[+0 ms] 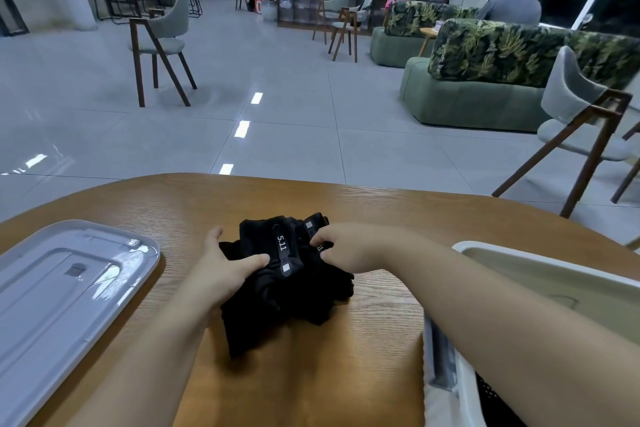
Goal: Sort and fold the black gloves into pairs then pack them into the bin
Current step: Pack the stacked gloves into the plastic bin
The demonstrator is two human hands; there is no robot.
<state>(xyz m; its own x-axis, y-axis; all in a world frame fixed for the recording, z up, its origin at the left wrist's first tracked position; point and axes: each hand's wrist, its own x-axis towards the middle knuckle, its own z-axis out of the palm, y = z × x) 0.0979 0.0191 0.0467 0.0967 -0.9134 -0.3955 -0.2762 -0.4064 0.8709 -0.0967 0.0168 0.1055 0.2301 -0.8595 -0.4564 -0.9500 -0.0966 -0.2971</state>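
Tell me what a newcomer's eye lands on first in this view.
First, the heap of black gloves in the middle of the wooden table, one strap marked 5.11. The left hand holds its near left side with the thumb on top, and the right hand pinches a strap at its far right. Next, the grey lid lying flat at the left and the white bin at the right edge.

"5.11" is printed in white on a dark grey strap (283,250) that lies across the top of the bundled black gloves (287,284). Small square white marks are seen at the near end of that strap and on a second strap (309,224) beside it, but they cannot be read. No other legible text is shown.
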